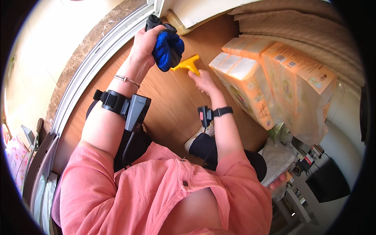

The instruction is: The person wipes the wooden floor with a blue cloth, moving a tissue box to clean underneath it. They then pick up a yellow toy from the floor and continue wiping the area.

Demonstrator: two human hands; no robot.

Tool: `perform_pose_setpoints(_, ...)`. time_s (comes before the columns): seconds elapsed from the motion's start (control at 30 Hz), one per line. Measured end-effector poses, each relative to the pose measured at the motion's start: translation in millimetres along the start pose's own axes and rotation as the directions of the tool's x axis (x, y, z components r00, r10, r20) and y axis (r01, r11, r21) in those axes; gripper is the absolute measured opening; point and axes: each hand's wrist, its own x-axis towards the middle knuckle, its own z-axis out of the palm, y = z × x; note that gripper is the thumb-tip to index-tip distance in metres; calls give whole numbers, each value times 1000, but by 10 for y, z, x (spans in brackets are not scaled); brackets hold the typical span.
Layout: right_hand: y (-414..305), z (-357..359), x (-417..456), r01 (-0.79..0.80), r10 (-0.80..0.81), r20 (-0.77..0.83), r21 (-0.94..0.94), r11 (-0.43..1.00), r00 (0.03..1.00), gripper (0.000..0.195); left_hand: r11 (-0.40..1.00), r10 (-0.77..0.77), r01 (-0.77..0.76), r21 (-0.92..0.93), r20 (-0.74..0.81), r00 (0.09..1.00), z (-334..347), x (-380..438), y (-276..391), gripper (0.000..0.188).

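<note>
Bunched up in my left hand (147, 44) is a soft blue and dark grey cloth (168, 48). It is raised close to the frame of the sliding door at the upper left. My right hand (204, 82) grips a yellow T-shaped squeegee (188, 64) by its handle, and my fingers cover the lower part of that handle. The squeegee's head is above the wood-look floor (164, 97), just right of the cloth; I cannot tell whether the two touch.
The white door track (97, 55) curves along the left, beside a brown marble strip (85, 44). Orange plastic-wrapped packs (296, 67) are stacked at right, before a beige curtain (293, 26). A white cabinet edge (202, 14) stands ahead. Bagged items (276, 158) lie at lower right.
</note>
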Motion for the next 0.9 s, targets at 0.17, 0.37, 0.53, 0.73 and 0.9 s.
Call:
perform_pose_setpoints(0.17, -49, -50, -15, -61, 63, 31, -71, 996, 998, 43, 1000, 14, -15, -17, -8, 1000, -10, 27, 1, 15)
perform_pose_setpoints(0.37, -14, -9, 63, 8, -8, 1, -93, 996, 1000, 46, 1000, 18, -18, -2, -29, 999, -3, 22, 18, 12)
perform_pose_setpoints(0.53, 251, 48, -2, 27, -29, -9, -162, 986, 1000, 47, 1000, 27, -27, -3, -29, 999, 48, -16, 15, 11)
perform_pose_setpoints(0.73, -32, -24, 120, -3, 2, -15, -107, 994, 1000, 48, 999, 44, -45, -4, -17, 999, -15, 50, -5, 10)
perform_pose_setpoints(0.9, 373, 259, 63, 140, -167, -89, -249, 958, 982, 53, 999, 46, -47, -26, -29, 999, 74, -50, 84, 10)
